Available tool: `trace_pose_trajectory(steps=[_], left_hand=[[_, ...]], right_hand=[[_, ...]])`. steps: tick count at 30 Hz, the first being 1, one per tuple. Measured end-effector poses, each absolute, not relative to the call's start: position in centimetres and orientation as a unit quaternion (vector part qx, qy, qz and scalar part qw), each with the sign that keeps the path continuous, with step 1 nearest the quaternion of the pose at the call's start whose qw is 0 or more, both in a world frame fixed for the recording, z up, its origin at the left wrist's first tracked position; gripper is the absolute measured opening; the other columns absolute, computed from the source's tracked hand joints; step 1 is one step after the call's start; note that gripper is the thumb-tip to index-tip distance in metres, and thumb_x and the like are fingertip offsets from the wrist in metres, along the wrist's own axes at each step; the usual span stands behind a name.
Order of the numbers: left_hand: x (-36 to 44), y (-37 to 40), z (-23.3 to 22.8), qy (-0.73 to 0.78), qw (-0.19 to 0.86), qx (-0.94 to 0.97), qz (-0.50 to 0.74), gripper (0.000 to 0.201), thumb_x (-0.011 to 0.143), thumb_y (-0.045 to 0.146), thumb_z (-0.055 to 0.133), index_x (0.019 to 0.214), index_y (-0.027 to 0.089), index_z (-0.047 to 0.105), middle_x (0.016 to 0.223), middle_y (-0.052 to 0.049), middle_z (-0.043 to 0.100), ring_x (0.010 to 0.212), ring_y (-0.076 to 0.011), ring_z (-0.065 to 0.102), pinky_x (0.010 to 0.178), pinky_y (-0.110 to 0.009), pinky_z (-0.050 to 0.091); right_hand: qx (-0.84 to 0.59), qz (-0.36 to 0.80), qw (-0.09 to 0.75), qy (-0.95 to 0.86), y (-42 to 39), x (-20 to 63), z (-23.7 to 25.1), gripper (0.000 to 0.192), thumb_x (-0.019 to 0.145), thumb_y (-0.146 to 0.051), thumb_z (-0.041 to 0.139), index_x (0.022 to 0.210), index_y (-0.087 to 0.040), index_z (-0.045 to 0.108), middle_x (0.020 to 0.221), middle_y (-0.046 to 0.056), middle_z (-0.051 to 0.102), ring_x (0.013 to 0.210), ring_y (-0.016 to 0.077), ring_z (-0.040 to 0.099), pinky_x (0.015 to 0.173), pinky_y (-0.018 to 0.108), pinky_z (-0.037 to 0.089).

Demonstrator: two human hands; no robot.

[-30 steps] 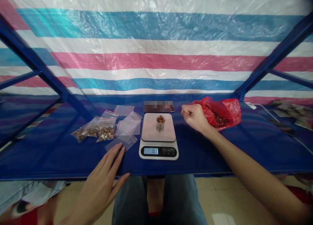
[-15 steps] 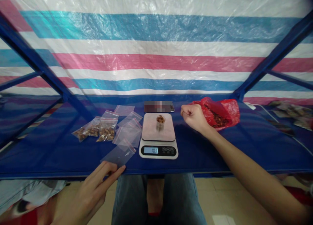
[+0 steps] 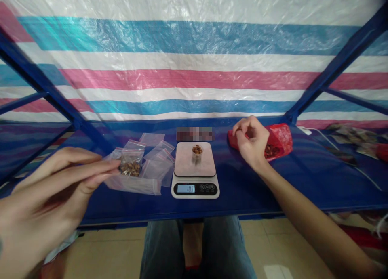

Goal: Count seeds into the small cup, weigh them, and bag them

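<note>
My left hand (image 3: 65, 182) pinches one end of a clear zip-lock bag (image 3: 138, 185), which is raised and stretches flat toward the scale. Fingers curled together, my right hand (image 3: 254, 141) is over the left part of a red plastic bag (image 3: 281, 134) with brown pieces (image 3: 271, 151) inside. Whether anything is between those fingertips is hidden. Between my hands stands a white digital kitchen scale (image 3: 184, 169), its display reading 10.3. On its plate rests a small clear cup (image 3: 197, 153) filled with brown pieces.
Filled zip-lock bags (image 3: 131, 166) lie behind my left fingers, partly hidden. Beside them are several flat, clear bags (image 3: 155, 168). A dark flat object (image 3: 194, 134), blurred out, lies behind the scale. Blue frame bars (image 3: 336, 67) rise at both sides before a striped sheet (image 3: 194, 79).
My left hand has lifted the zip-lock bag from the table's front edge, up and to the left. My right hand has shifted right, over the red bag.
</note>
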State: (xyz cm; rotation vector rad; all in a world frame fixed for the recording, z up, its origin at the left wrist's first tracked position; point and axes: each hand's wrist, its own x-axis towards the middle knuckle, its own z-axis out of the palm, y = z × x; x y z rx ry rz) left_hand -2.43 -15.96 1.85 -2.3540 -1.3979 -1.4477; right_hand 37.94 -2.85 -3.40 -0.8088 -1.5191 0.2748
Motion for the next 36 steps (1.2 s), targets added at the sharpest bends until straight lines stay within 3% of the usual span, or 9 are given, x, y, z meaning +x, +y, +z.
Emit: trace_pose_trajectory(steps=[1,4,7,9,13,17,22,32,36], left_hand=[[-1.1,-15.0,2.6,-0.488,0.015,-0.737,-0.468,0.038,0.091,0.027,0.070,0.115,0.056,0.079,0.107,0.004,0.073,0.092,-0.0237,0.066,0.068,-0.042,0.059],[2.8,-10.6,4.2,-0.356,-0.023,-0.753,-0.553,0.024,0.090,0.022,0.078,0.108,0.037,0.084,0.094,0.000,0.074,0.079,-0.0163,0.064,0.055,-0.030,0.048],[5.4,-5.0,4.4,-0.292,-0.117,-0.735,-0.600,0.016,0.088,0.015,0.080,0.100,0.025,0.084,0.087,-0.001,0.069,0.067,-0.0112,0.064,0.055,-0.026,0.050],[6.4,-1.6,3.8,-0.282,-0.145,-0.721,-0.617,0.013,0.085,0.015,0.081,0.095,0.023,0.083,0.084,0.001,0.067,0.060,-0.0088,0.062,0.055,-0.025,0.052],[7.6,2.3,1.5,-0.284,-0.185,-0.695,-0.634,0.007,0.083,0.015,0.080,0.087,0.021,0.081,0.084,0.000,0.067,0.055,-0.0077,0.060,0.049,-0.022,0.049],[8.2,2.6,-0.3,-0.302,-0.206,-0.664,-0.653,0.003,0.083,0.018,0.080,0.084,0.020,0.080,0.085,-0.001,0.068,0.057,-0.0077,0.059,0.047,-0.020,0.048],[8.5,2.1,-0.9,-0.294,-0.226,-0.668,-0.645,0.003,0.084,0.018,0.080,0.084,0.020,0.082,0.087,-0.003,0.068,0.066,-0.0112,0.062,0.049,-0.021,0.051],[8.4,2.4,-2.0,-0.331,-0.195,-0.677,-0.628,0.005,0.088,0.020,0.079,0.093,0.021,0.079,0.091,-0.003,0.067,0.082,-0.0160,0.066,0.067,-0.027,0.059],[9.2,1.3,-1.8,-0.377,-0.012,-0.676,-0.633,0.013,0.095,0.019,0.073,0.106,0.023,0.077,0.113,-0.006,0.064,0.107,-0.0211,0.065,0.094,-0.040,0.058]], right_hand=[[-0.332,0.126,0.645,-0.677,-3.6,37.3,-2.5,0.022,0.087,-0.005,0.055,0.082,-0.025,0.050,0.079,0.001,0.060,0.072,0.0171,0.059,0.064,0.031,0.045],[-0.290,0.153,0.554,-0.765,-5.6,34.7,0.1,0.021,0.101,-0.017,0.057,0.119,-0.027,0.063,0.106,0.005,0.066,0.091,0.0199,0.063,0.075,0.034,0.052],[-0.258,0.185,0.446,-0.837,-5.7,31.7,1.4,0.052,0.099,-0.034,0.072,0.148,-0.029,0.054,0.129,0.008,0.065,0.106,0.0230,0.063,0.087,0.038,0.055],[-0.266,0.222,0.455,-0.820,-4.5,30.1,1.4,0.066,0.096,-0.043,0.076,0.154,-0.027,0.049,0.131,0.009,0.065,0.103,0.0226,0.063,0.088,0.039,0.055],[-0.280,0.364,0.484,-0.745,-1.3,28.9,0.7,0.047,0.095,-0.060,0.071,0.121,-0.021,0.072,0.097,0.005,0.074,0.079,0.0179,0.063,0.070,0.031,0.051],[-0.303,0.436,0.504,-0.681,-0.5,29.9,0.1,0.049,0.093,-0.067,0.071,0.084,-0.019,0.077,0.081,0.004,0.072,0.072,0.0161,0.061,0.067,0.030,0.048],[-0.350,0.468,0.507,-0.633,-0.3,30.4,-0.8,0.045,0.086,-0.064,0.079,0.091,-0.019,0.082,0.081,0.004,0.075,0.068,0.0148,0.058,0.063,0.029,0.044],[-0.385,0.539,0.494,-0.563,1.0,31.4,-1.4,0.037,0.066,-0.051,0.094,0.077,-0.019,0.080,0.072,0.004,0.076,0.054,0.0113,0.057,0.047,0.024,0.032],[-0.384,0.530,0.504,-0.564,1.1,31.2,-1.6,0.037,0.063,-0.049,0.096,0.073,-0.019,0.079,0.066,0.003,0.074,0.051,0.0113,0.057,0.046,0.024,0.032]])
